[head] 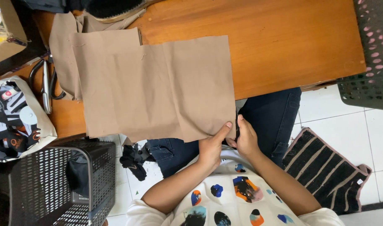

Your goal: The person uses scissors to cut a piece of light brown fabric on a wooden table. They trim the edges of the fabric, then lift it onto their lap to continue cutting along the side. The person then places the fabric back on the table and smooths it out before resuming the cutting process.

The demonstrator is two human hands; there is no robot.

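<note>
A large tan fabric piece point(158, 88) lies flat on the wooden table point(283, 46), its near edge hanging over the table's front. My left hand point(211, 146) pinches the near right corner of this fabric, thumb on top. My right hand point(245, 138) sits right beside it at the same corner, fingers curled at the fabric's edge. More tan fabric pieces point(66, 37) are stacked beneath, showing at the left and far side.
Black-handled scissors point(45, 83) lie on the table's left. A printed tote bag point(15, 117) and a cardboard box point(5, 33) sit at far left. Dark perforated baskets stand at lower left point(53, 184) and upper right point(371, 54). A striped mat point(325, 167) covers the tiled floor.
</note>
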